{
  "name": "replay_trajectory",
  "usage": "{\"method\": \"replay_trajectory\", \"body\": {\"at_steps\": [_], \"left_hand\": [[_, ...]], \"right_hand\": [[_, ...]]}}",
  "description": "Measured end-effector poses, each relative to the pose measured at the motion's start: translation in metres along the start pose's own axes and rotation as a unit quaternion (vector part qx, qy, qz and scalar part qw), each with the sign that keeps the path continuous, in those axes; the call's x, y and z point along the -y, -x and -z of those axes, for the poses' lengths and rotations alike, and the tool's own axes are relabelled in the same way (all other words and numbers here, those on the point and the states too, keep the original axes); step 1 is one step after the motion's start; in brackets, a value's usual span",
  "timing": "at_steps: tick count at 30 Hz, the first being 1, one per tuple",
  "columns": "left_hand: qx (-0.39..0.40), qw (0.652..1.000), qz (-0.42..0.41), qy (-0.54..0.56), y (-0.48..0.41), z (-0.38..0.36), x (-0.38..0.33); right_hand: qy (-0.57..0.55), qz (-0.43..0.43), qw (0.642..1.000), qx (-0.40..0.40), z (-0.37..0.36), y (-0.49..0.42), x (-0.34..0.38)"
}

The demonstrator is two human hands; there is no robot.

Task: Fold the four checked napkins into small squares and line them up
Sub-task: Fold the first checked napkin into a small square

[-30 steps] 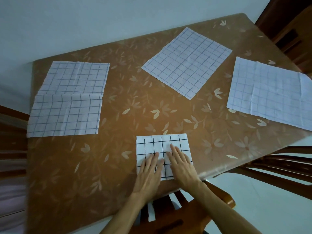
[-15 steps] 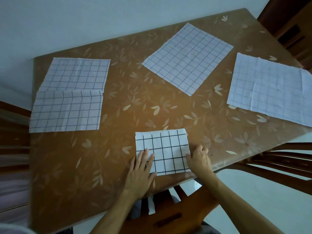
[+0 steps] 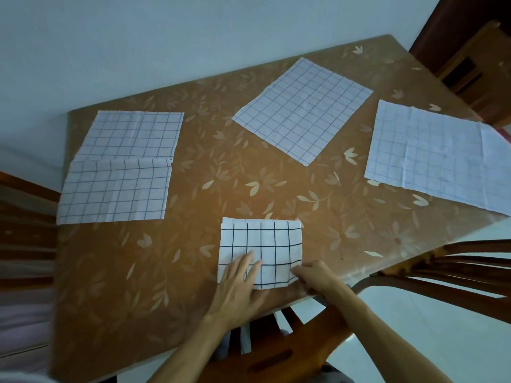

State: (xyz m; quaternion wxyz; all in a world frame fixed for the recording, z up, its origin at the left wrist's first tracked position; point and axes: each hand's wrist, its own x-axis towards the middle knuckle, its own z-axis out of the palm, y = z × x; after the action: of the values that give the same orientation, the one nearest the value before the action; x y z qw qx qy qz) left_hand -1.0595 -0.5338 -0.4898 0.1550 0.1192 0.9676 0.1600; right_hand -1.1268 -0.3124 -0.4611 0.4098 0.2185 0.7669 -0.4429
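- Head view, work area: a brown table (image 3: 154, 272) with a leaf pattern carries four checked napkins.
- Head view, task item: the folded napkin (image 3: 261, 244) lies at the near edge of the table, directly in front of the person. It shows as a compact rectangle with bold dark lines.
- Head view, left hand (image 3: 237, 286): flat, fingers straight, pressing on the near-left part of the folded napkin.
- Head view, right hand (image 3: 313, 276): fingers curled at the near-right corner of the same napkin, apparently pinching its edge; the cloth wrinkles slightly there.
- Head view, remaining items: the left napkin (image 3: 119, 167), the centre napkin (image 3: 302, 109) and the right napkin (image 3: 439, 153) lie spread out, well apart from each other. A crease crosses the left napkin; whether it is partly folded cannot be told.
- Step in hand (judgement): folding the first napkin; its shape is not yet square.
- Next move (judgement): lift the pinched right edge over to the left edge while the left hand anchors the cloth, align the corners, then press the crease flat.
- Head view, surroundings: a wooden chair (image 3: 276, 355) stands below the arms.
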Motion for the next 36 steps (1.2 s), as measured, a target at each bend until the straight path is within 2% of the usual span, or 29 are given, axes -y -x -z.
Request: {"method": "replay_trajectory", "body": {"at_steps": [2, 6, 9, 12, 14, 17, 19, 21, 24, 28, 30, 31, 33, 36], "left_hand": [[0.0, 1.0, -0.003, -0.001, 0.005, 0.004, -0.011], [-0.063, 0.995, 0.07, 0.028, 0.015, 0.003, -0.021], [-0.1, 0.979, 0.142, 0.104, 0.024, -0.003, -0.014], [-0.165, 0.944, 0.199, 0.204, 0.03, -0.008, 0.002], [-0.182, 0.908, 0.242, 0.289, 0.035, -0.006, 0.011], [-0.132, 0.836, 0.326, 0.421, 0.045, 0.0, 0.023], [-0.109, 0.803, 0.367, 0.457, 0.049, 0.001, 0.032], [-0.078, 0.781, 0.397, 0.476, 0.051, 0.003, 0.034], [-0.071, 0.756, 0.423, 0.494, 0.05, 0.004, 0.035], [-0.092, 0.72, 0.437, 0.532, 0.049, 0.004, 0.034], [-0.107, 0.724, 0.428, 0.531, 0.049, 0.002, 0.034], [-0.119, 0.738, 0.424, 0.512, 0.049, 0.0, 0.034], [-0.164, 0.789, 0.414, 0.423, 0.051, -0.003, 0.034], [-0.219, 0.898, 0.341, 0.17, 0.055, -0.012, 0.036]], "right_hand": [[-0.113, 0.017, 0.991, 0.067, -0.005, 0.01, 0.005], [-0.166, 0.047, 0.975, 0.141, -0.027, 0.027, 0.022], [-0.122, 0.082, 0.972, 0.185, -0.041, 0.04, 0.035], [-0.025, 0.164, 0.961, 0.223, -0.044, 0.046, 0.041], [0.008, 0.174, 0.963, 0.208, -0.042, 0.041, 0.039], [0.039, 0.164, 0.977, 0.134, -0.036, 0.022, 0.033], [0.109, 0.207, 0.969, 0.081, -0.035, 0.01, 0.031], [0.158, 0.245, 0.955, 0.06, -0.039, 0.005, 0.032], [0.254, 0.31, 0.915, 0.044, -0.054, -0.004, 0.034], [0.426, 0.385, 0.818, 0.026, -0.08, -0.014, 0.031], [0.493, 0.383, 0.781, 0.029, -0.087, -0.016, 0.027], [0.513, 0.38, 0.769, 0.03, -0.089, -0.017, 0.024], [0.532, 0.369, 0.762, 0.029, -0.091, -0.018, 0.018], [0.557, 0.351, 0.752, 0.023, -0.09, -0.031, 0.006]]}}
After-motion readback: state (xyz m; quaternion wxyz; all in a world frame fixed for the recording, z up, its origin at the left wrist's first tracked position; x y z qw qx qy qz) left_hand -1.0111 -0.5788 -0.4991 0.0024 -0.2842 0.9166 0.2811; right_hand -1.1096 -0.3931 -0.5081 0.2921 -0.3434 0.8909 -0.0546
